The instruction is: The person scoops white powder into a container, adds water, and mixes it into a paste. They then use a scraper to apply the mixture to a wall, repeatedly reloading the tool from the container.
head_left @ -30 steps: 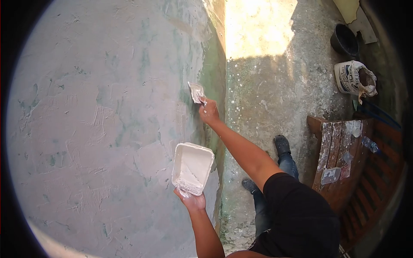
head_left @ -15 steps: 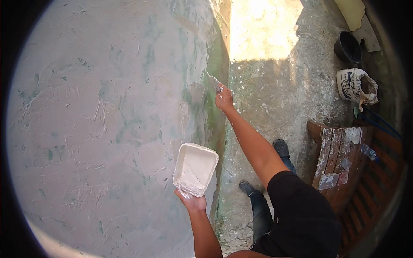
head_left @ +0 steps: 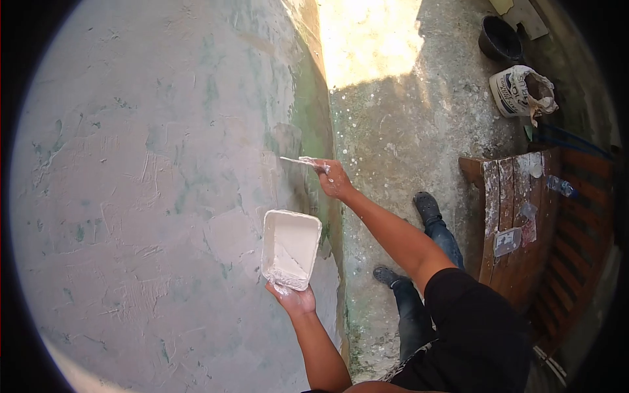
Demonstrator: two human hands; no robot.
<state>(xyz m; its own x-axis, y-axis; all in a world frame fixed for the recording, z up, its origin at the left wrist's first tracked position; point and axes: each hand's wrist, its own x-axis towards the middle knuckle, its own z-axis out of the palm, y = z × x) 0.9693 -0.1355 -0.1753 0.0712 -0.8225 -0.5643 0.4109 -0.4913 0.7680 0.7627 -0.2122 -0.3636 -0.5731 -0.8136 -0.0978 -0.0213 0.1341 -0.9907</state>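
My left hand (head_left: 295,300), smeared with white, grips the lower end of a shallow white tray (head_left: 316,255). Pale, smooth filler (head_left: 291,245) lies inside it, with a ridge near the end I hold. In my right hand (head_left: 335,181) is a putty knife (head_left: 304,160), its blade coated white and seen nearly edge-on, pointing left toward the wall. White specks dot my right fingers. Both hands are in front of a wall (head_left: 151,196) patched with pale filler over green paint.
The stained concrete floor (head_left: 386,137) has white drips. At right stand a wooden bench (head_left: 511,275) with a small clear container (head_left: 507,242) and a plastic bottle (head_left: 561,186), a white filler bag (head_left: 510,92) and a black bucket (head_left: 500,39).
My right hand has moved down toward the tray, and the knife has turned to point left, away from the wall's lower edge. The tray stays in my left hand; the view has shifted slightly.
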